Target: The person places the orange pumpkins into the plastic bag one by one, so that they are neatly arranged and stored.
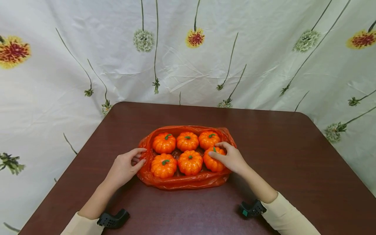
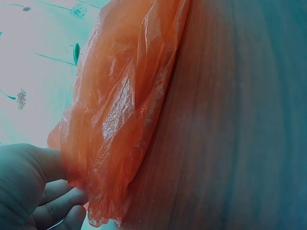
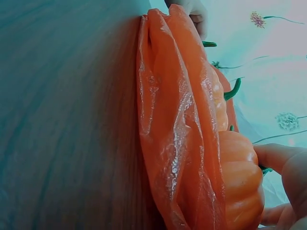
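An orange plastic bag (image 1: 188, 183), its rim spread wide, sits on the table with two rows of three small orange pumpkins in it. My left hand (image 1: 124, 166) pinches the bag's left rim; in the left wrist view the thin plastic hides part of the thumb. My right hand (image 1: 232, 160) grips the front-right pumpkin (image 1: 213, 164), thumb and fingers around its top near the green stem. In the right wrist view this pumpkin (image 3: 240, 187) rises above the bag's crumpled side. The front-middle pumpkin (image 1: 190, 163) and front-left pumpkin (image 1: 163, 166) stand beside it.
Behind the front row are the back-left pumpkin (image 1: 164, 143), back-middle pumpkin (image 1: 187, 142) and back-right pumpkin (image 1: 208, 140). The dark brown table (image 1: 279, 147) has rounded far corners. A white flower-patterned cloth (image 1: 176, 65) hangs behind it. Each wrist wears a black device (image 1: 113, 219).
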Tool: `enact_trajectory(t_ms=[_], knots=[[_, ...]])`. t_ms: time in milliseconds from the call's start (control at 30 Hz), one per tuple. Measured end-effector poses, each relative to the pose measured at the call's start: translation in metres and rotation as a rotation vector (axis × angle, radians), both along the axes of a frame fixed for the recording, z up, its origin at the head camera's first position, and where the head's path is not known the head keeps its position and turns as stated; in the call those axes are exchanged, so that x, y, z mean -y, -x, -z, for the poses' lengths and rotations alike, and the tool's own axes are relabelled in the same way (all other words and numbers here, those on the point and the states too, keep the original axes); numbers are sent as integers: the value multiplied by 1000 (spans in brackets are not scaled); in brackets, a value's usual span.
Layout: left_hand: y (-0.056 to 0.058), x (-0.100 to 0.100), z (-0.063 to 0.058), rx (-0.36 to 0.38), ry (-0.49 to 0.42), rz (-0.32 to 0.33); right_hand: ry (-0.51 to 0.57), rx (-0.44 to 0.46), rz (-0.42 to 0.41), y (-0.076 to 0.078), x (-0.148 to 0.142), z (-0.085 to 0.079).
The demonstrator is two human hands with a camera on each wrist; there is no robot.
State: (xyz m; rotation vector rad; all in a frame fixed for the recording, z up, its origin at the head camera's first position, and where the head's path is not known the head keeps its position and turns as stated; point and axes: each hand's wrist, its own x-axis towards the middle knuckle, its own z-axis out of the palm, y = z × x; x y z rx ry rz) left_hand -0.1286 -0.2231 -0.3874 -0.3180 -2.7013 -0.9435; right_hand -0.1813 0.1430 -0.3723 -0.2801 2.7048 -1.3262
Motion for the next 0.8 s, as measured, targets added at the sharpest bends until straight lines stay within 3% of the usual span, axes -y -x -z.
enact_trajectory(t_ms=[400, 633, 800], knots=[[5, -5, 0, 2, -2, 15, -111, -21, 5, -6, -3, 1], [0, -3, -5, -37, 5, -3, -25, -60, -18, -9, -16, -13], [-6, 4, -18, -83, 9, -59, 53, -114, -67, -8, -49, -30]])
